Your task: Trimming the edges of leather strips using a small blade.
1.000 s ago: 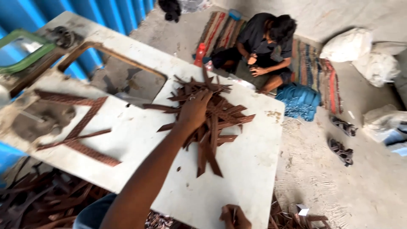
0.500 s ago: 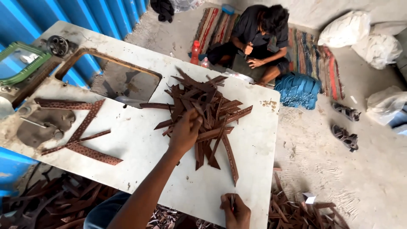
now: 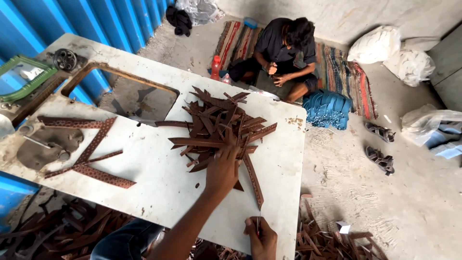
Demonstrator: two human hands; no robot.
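Brown leather strips [image 3: 216, 127] lie heaped on the white worktable [image 3: 159, 178], and in the head view the left hand [image 3: 222, 169] rests palm down on the near edge of the heap, fingers spread over the strips rather than closed round any one; whether it pinches a piece underneath cannot be told. The pile spreads away from this hand, up and to both sides, its pieces crossing at every angle. One long patterned strip [image 3: 253, 180] runs just right of the left hand, its long axis slanting from the heap down toward the table's near edge. There the right hand [image 3: 261, 236] is closed on a thin dark tool, near that strip's lower end, so the right hand is nearer to it there. Far to the left of both hands lie wider patterned strips [image 3: 89, 154]. Beyond the table a person [image 3: 284, 53] sits on a striped mat [image 3: 346, 77].
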